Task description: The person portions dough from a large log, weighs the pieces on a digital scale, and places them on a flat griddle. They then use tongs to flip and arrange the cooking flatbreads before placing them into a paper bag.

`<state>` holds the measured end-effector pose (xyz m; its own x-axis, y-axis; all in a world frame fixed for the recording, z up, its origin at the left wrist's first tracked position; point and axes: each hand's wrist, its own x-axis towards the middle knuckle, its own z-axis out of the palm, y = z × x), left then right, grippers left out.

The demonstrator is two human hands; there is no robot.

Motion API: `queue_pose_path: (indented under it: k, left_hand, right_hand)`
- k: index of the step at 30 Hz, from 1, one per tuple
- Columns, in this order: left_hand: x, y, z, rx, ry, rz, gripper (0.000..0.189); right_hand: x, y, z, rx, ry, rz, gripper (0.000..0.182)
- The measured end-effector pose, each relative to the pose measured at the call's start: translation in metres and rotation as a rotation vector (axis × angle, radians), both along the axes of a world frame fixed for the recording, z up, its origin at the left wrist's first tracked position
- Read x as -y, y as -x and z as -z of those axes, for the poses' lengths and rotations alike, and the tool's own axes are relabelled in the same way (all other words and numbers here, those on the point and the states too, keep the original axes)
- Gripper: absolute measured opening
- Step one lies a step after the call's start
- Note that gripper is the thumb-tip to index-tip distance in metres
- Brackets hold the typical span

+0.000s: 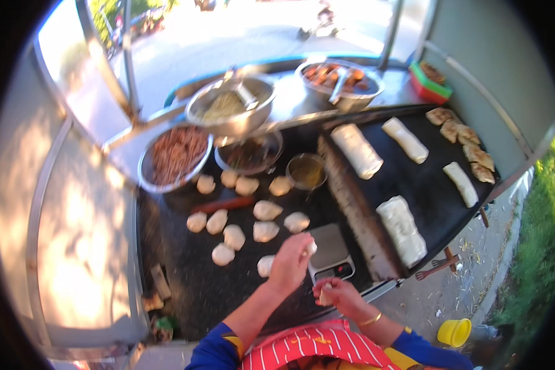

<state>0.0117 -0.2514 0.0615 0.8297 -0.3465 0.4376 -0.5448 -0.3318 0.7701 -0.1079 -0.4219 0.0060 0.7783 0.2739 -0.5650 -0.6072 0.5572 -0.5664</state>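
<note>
My left hand (290,264) is closed around a piece of white dough (311,248), beside the left edge of a small kitchen scale (329,244). Lower down, my right hand (344,297) pinches a smaller dough piece (325,294) just below the scale's display. Partly behind my left wrist lies a dough ball (265,266). More dough balls (234,237) are spread over the dark worktop (189,296) to the left. A reddish rolling stick (224,204) rests among them.
Beyond the dough stand bowls of shredded filling (178,155), pale shreds (226,104), chunky stew (335,76) and yellowish liquid (306,171). To the right, a griddle (365,203) holds several dough rolls (403,231) and browned flatbreads (478,159). A yellow bucket (454,333) is on the ground.
</note>
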Motion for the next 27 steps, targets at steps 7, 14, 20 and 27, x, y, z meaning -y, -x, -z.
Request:
queue_pose_path:
  k: [7,14,20,27]
  left_hand:
    - [0.066,-0.003,0.059,0.006,-0.792,0.182,0.067]
    - [0.054,0.053,-0.012,-0.687,-0.151,0.138,0.053]
    - [0.033,0.093,-0.014,-1.215,0.057,0.194,0.044]
    - [-0.016,0.138,-0.022,-1.347,0.545,0.17,0.038]
  right_hand:
    - [0.051,0.028,-0.01,0.117,0.215,0.153,0.025]
    - [0.056,0.024,-0.056,0.55,0.789,0.134,0.063]
    - [0.027,0.015,-0.082,0.886,0.7,-0.14,0.075]
    - [-0.002,0.048,-0.088,1.179,1.248,-0.087,0.035]
